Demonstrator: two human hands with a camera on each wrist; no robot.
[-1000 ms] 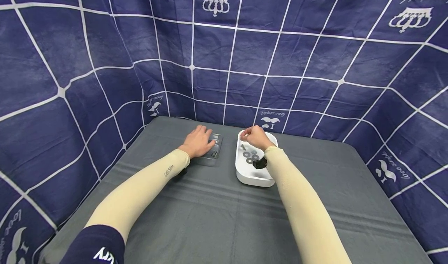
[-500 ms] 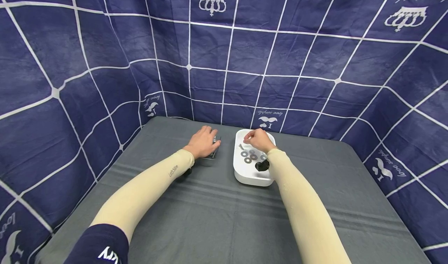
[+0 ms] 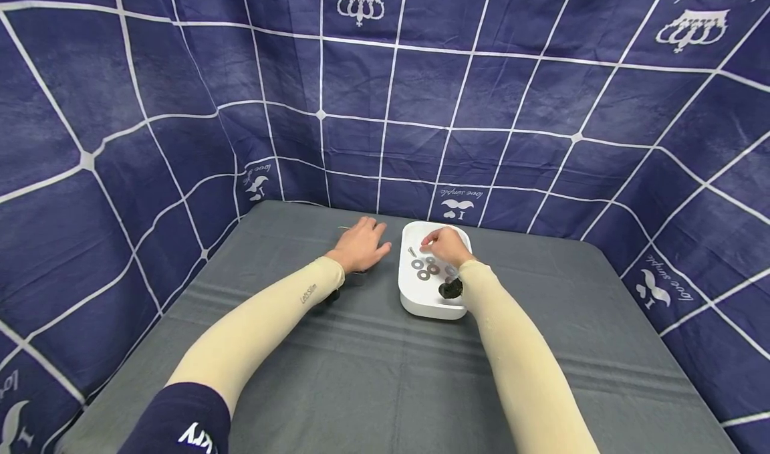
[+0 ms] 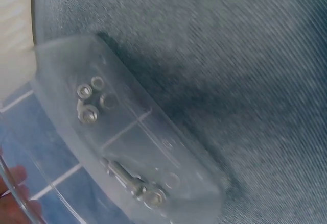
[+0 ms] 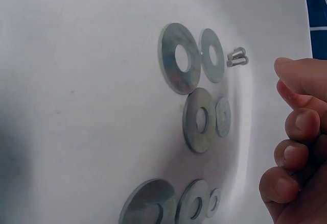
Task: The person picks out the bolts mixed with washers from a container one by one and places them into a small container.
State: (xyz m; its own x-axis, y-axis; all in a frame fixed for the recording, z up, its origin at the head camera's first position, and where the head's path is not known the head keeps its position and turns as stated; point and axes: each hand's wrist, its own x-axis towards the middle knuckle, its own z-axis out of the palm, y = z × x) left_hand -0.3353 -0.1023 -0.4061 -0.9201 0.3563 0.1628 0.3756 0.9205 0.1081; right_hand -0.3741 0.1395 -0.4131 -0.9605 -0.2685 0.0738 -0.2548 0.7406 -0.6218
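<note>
My left hand lies palm down, fingers spread, over a clear plastic box, which it mostly hides in the head view. Inside the box, the left wrist view shows a bolt and several small nuts or rings; a clear edge crosses in front of the left fingers. My right hand is over the far half of a white tray, thumb and index tips together, other fingers curled; nothing shows between them. Flat washers of different sizes and two small bolts lie in the tray.
A grey cloth covers the table. Blue curtain with white grid lines rises behind the table and along both sides. A black wrist camera on the right wrist hangs over the tray.
My left hand has slid to the right, over the plastic box, covering most of it. The right hand has shifted slightly nearer inside the tray, leaving more washers in sight.
</note>
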